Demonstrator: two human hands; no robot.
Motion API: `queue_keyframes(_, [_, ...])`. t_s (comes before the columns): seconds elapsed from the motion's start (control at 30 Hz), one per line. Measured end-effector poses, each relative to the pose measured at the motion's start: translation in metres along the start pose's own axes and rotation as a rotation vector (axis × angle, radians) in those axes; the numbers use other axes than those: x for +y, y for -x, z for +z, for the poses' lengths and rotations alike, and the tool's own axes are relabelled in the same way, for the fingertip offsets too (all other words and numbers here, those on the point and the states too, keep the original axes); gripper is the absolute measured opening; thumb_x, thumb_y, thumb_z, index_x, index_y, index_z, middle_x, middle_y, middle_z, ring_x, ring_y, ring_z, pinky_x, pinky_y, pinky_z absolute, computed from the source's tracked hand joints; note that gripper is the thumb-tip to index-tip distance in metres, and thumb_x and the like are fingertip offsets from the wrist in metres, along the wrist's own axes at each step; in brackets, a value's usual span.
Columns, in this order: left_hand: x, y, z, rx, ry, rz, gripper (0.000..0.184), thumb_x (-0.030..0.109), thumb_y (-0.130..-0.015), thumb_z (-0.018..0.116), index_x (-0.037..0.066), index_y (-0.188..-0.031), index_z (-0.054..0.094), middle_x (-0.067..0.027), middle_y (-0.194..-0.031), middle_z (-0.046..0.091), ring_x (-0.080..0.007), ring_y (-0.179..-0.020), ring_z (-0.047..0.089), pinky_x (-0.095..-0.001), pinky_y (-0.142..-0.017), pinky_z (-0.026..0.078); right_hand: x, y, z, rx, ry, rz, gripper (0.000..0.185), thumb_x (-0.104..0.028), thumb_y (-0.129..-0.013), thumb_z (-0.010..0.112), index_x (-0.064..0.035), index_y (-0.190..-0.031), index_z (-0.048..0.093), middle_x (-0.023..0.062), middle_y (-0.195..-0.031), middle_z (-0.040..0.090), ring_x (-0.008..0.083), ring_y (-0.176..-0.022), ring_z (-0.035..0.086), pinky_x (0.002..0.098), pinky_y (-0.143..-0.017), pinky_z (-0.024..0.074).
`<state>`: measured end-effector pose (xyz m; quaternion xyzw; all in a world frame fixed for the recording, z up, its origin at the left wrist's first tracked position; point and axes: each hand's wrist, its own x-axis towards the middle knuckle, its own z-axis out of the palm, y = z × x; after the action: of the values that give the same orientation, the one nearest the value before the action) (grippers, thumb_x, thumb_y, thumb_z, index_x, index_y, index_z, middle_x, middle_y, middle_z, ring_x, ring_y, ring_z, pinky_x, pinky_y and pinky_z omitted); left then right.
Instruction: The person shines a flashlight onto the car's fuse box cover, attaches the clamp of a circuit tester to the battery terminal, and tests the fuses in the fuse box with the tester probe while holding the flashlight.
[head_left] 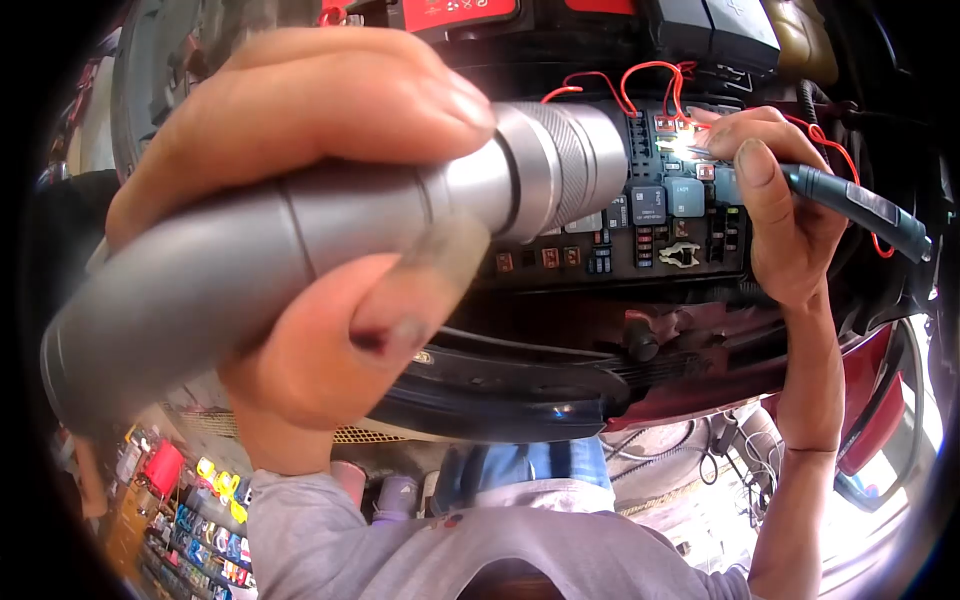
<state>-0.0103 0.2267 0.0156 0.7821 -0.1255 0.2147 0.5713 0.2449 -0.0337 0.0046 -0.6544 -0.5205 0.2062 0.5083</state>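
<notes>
My left hand (320, 110) is wrapped round a thick grey metal flashlight (220, 240), close to the camera and blurred in part. Its knurled head points right at an open fuse box (625, 272) under a car's hood. My right hand (780, 195) grips a dark pen-shaped test probe (860, 203), whose thin metal tip reaches left to the upper fuses. A bright glare there hides whether the tip touches one. Below the lit spot sit a black relay (649, 204) and a grey-blue relay (686, 197). Small fuses (560, 257) line the lower part of the box.
Red wires (640, 68) loop above the fuse box and run past my right hand. A battery cover (715, 35) stands at the back. The car's front edge (490, 400) lies between me and the box. Shelves with colourful packages (200, 530) stand at lower left; cables (720, 445) lie at right.
</notes>
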Motion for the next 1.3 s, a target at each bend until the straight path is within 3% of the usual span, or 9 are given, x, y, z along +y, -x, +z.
queue_keyframes(0.17, [-0.005, -0.001, 0.018, 0.259, -0.131, -0.041, 0.052, 0.032, -0.093, 0.069, -0.009, -0.124, 0.059, -0.0312, -0.119, 0.062, -0.0344, -0.108, 0.065, -0.0391, -0.096, 0.053, 0.011, 0.007, -0.011, 0.053, 0.038, 0.082, 0.019, -0.017, -0.102, 0.067, 0.0012, -0.104, 0.072, -0.0013, -0.084, 0.065, 0.0043, -0.071, 0.051, 0.0197, -0.065, 0.0402])
queue_keyframes(0.3, [-0.014, 0.000, 0.032, 0.310, -0.314, -0.035, 0.044, 0.022, -0.089, 0.068, -0.009, -0.119, 0.061, -0.0306, -0.113, 0.065, -0.0351, -0.109, 0.064, -0.0402, -0.095, 0.053, 0.016, 0.009, -0.016, 0.026, 0.090, 0.010, 0.019, -0.018, -0.102, 0.068, 0.0008, -0.105, 0.072, -0.0023, -0.085, 0.064, 0.0029, -0.070, 0.048, 0.0193, -0.064, 0.0387])
queue_keyframes(0.57, [0.007, -0.009, 0.039, 0.195, 0.143, -0.152, 0.055, 0.041, -0.096, 0.070, -0.002, -0.128, 0.056, -0.0265, -0.119, 0.060, -0.0302, -0.110, 0.064, -0.0370, -0.095, 0.054, 0.009, 0.002, -0.024, -0.024, 0.132, 0.150, 0.021, -0.018, -0.103, 0.066, 0.0022, -0.102, 0.070, -0.0005, -0.083, 0.063, 0.0034, -0.072, 0.051, 0.0200, -0.063, 0.0397])
queue_keyframes(0.8, [-0.001, -0.028, 0.057, 0.123, -0.077, -0.109, 0.052, 0.035, -0.091, 0.074, -0.005, -0.121, 0.060, -0.0272, -0.117, 0.063, -0.0307, -0.107, 0.065, -0.0381, -0.096, 0.053, 0.020, -0.009, -0.011, -0.050, 0.225, 0.193, 0.024, -0.021, -0.099, 0.070, 0.0022, -0.094, 0.071, -0.0017, -0.068, 0.057, 0.0053, -0.062, 0.047, 0.0241, -0.056, 0.0371])
queue_keyframes(1.03, [-0.002, -0.027, 0.049, 0.155, -0.131, -0.128, 0.049, 0.029, -0.087, 0.078, -0.007, -0.116, 0.064, -0.0276, -0.115, 0.065, -0.0307, -0.104, 0.067, -0.0387, -0.096, 0.052, 0.015, -0.011, -0.007, -0.060, 0.338, 0.150, 0.021, -0.016, -0.097, 0.072, 0.0036, -0.091, 0.069, 0.0047, -0.075, 0.059, 0.0123, -0.067, 0.051, 0.0288, -0.061, 0.0410])
queue_keyframes(1.3, [-0.004, -0.030, 0.037, 0.172, -0.147, -0.131, 0.043, 0.022, -0.086, 0.076, -0.008, -0.115, 0.065, -0.0276, -0.114, 0.067, -0.0320, -0.104, 0.068, -0.0404, -0.097, 0.052, 0.014, -0.014, -0.006, -0.096, 0.328, 0.121, 0.018, -0.015, -0.096, 0.072, 0.0028, -0.091, 0.068, 0.0044, -0.074, 0.058, 0.0142, -0.067, 0.052, 0.0304, -0.062, 0.0424])
